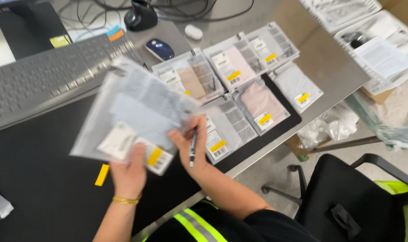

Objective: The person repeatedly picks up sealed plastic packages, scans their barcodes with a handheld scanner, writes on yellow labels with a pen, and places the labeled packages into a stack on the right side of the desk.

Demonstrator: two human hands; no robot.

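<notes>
Left hand [128,172]: palm down, forearm rising from the lower edge of the view, thin gold bangle [127,200] at the wrist. Grip closed on the lower edge of a clear plastic garment bag with a white label and yellow sticker [132,114]. The bag is lifted off the black desk mat [33,179] and tilted, motion-blurred.

Right hand [188,141]: wrist bent inward, thumb side touching the bag's right edge. Grip closed around a slim dark pen [193,148], held roughly upright between the fingers.

Count on the grey worktop [329,76]: six flat clear bags holding pale folded fabric [240,85] lie face up beyond the right hand, in two loose rows, some overlapping, each with a yellow sticker. One loose yellow tag [102,175] lies on the mat just left of the left hand.

Also present: one grey keyboard [47,80], one dark blue mouse [159,49], one black office chair [347,197] to the right.
</notes>
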